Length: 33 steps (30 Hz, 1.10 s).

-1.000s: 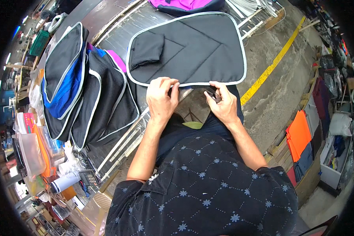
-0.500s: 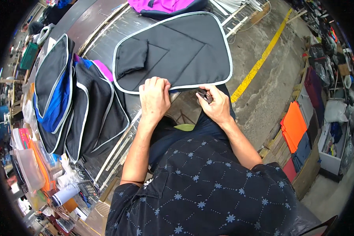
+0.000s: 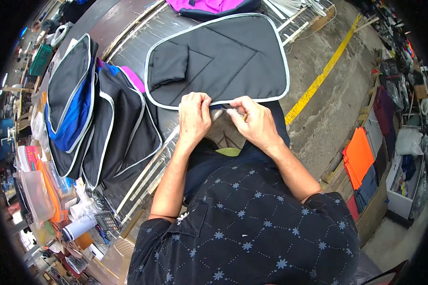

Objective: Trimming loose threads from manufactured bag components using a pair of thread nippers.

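A black quilted fabric panel (image 3: 233, 57) with pale grey binding lies in front of me, its near edge toward my body. A flat black pouch (image 3: 169, 64) sits on its left part. My left hand (image 3: 194, 116) is closed on the bound near edge, thumb and fingers pinching it. Just to the right, my right hand (image 3: 257, 121) is closed around a small dark hand tool, mostly hidden by the fingers, which looks like thread snips. Its fingertips are at the panel's near edge, close to the left thumb. What lies between the two hands is too small to make out.
Black and blue bag pieces (image 3: 104, 118) with pale binding are piled on the left of the dark table (image 3: 128, 40). A pink and navy bag (image 3: 214, 7) lies beyond the panel. A calculator (image 3: 106, 221) is at lower left; orange fabric (image 3: 357, 156) is at right.
My right hand has moved left and inward along the panel's near edge, closer to my left hand. The tool has turned and is more hidden. The whole view has shifted slightly.
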Tool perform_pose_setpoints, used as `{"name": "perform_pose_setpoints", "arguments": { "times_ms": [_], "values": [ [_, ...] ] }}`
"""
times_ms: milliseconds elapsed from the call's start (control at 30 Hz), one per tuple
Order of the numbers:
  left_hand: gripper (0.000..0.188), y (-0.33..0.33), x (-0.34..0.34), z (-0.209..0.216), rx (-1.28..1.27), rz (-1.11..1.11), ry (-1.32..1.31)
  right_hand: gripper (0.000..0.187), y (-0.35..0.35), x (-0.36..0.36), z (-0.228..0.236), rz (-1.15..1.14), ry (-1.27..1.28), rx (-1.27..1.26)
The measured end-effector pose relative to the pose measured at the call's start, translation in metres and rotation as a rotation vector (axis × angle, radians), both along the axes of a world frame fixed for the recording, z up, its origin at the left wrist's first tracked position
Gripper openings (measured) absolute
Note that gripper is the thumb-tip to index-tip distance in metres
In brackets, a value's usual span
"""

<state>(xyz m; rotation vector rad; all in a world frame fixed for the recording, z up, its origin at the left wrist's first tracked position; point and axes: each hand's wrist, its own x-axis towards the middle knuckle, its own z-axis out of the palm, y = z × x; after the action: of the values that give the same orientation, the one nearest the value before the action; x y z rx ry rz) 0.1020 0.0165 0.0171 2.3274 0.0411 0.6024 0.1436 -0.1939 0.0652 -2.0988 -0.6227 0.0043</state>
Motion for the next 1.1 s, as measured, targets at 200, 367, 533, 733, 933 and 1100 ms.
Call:
{"name": "perform_pose_setpoints", "arguments": {
  "times_ms": [200, 367, 533, 733, 933, 1100],
  "values": [
    [0.013, 0.002, -0.001, -0.003, -0.133, 0.008, 0.046, 0.039, 0.006, 0.009, 0.008, 0.073, 0.203, -0.005],
    [0.018, 0.005, 0.002, -0.013, -0.235, 0.012, 0.050, 0.033, 0.009, 0.013, 0.015, 0.023, 0.159, -0.137],
    [0.016, 0.001, 0.002, -0.012, -0.359, 0.038, 0.112, 0.027, 0.024, 0.019, 0.017, 0.017, 0.053, -0.180],
    [0.016, 0.001, 0.002, -0.013, -0.350, 0.019, 0.096, 0.026, 0.033, 0.024, 0.012, 0.031, -0.041, -0.253],
    [0.015, 0.002, 0.002, -0.010, -0.368, 0.033, 0.094, 0.029, 0.027, 0.025, 0.024, 0.023, 0.078, -0.250],
    [0.013, 0.002, 0.003, -0.009, -0.360, 0.031, 0.098, 0.029, 0.032, 0.028, 0.020, 0.035, 0.031, -0.263]
  ]
}}
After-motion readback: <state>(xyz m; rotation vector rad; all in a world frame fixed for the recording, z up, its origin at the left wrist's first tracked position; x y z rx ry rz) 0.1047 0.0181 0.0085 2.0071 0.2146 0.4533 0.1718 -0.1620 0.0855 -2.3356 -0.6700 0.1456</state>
